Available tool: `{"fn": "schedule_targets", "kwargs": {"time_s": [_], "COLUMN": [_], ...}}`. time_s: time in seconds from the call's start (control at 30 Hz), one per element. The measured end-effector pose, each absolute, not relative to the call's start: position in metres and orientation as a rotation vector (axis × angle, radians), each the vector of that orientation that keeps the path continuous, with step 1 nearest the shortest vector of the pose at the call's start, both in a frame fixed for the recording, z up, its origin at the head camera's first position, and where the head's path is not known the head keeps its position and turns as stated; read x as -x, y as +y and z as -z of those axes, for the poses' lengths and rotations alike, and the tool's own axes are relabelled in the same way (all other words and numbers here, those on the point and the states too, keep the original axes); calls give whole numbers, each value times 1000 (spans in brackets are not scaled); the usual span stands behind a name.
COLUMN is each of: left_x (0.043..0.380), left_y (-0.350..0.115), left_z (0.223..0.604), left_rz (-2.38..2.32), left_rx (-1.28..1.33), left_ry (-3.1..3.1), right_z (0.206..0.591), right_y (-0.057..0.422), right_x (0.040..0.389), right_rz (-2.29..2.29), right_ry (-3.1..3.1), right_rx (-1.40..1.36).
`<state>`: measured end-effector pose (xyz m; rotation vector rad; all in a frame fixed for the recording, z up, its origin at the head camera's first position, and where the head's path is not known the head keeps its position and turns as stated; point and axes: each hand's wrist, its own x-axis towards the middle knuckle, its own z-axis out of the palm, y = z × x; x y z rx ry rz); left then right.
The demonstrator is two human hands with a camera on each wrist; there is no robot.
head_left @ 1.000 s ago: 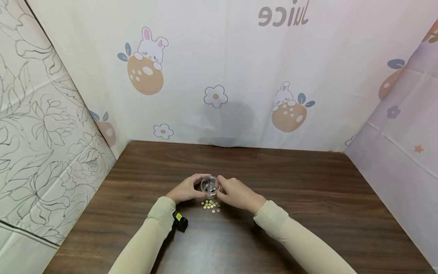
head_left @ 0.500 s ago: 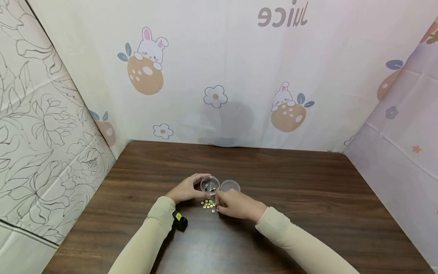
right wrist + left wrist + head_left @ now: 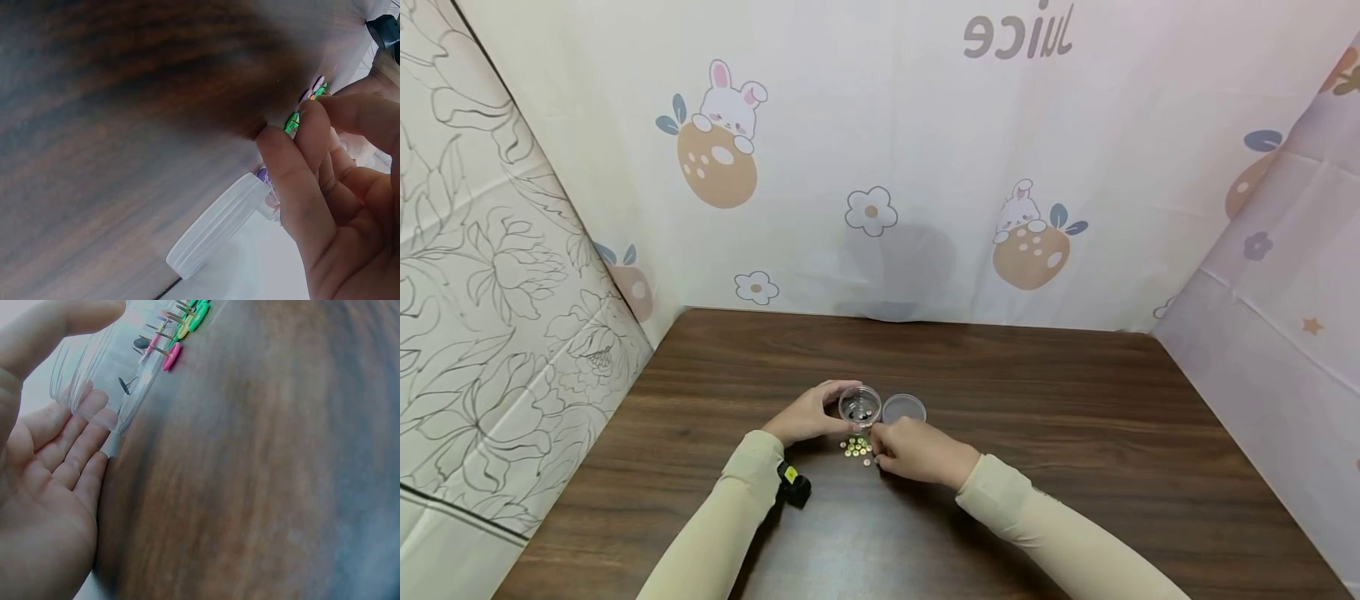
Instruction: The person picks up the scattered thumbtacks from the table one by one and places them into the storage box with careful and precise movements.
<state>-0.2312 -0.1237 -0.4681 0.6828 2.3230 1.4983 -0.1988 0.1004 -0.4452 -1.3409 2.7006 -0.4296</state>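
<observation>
In the head view my left hand grips a clear plastic jar, thumb on the near side and fingers round the far side. Its mouth faces up, and a few black thumbtacks lie inside. Flat-headed thumbtacks in green, yellow and pink are scattered close in front of the jar; the left wrist view shows their pins pointing up. My right hand is at the right side of these tacks, fingertips low at the tabletop. Whether a tack is between its thumb and fingers is hidden.
A round clear lid lies on the table right of the jar, just beyond my right hand. A black wrist camera is strapped under the left wrist. Printed curtains stand behind the brown wooden table.
My right hand has moved from the jar's mouth down to the tacks, uncovering the lid. A tack at the right of the scatter is out of sight. The left hand and jar stay put.
</observation>
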Motion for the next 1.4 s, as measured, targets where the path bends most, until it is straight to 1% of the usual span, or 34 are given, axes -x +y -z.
{"fn": "schedule_targets", "kwargs": {"time_s": [0.13,0.77,1.13,1.4], "left_x": [226,228,228,228], "left_y": [-123,-122,-121,-122], "left_z": [459,463,461,460], "left_rz": [-1496,-1511,-1525,-1522], "left_rx": [-685,-666,-707,-693], "left_ry": [2328,2311,2298,2300], "right_z": [447,449,449,445], "right_y": [100,102,102,104], "right_x": [199,198,199,204], "right_rz": [414,380,415,537], "right_ry": [2718,2741,2781,2710], "right_rx": [1346,1362,1353,1323]}}
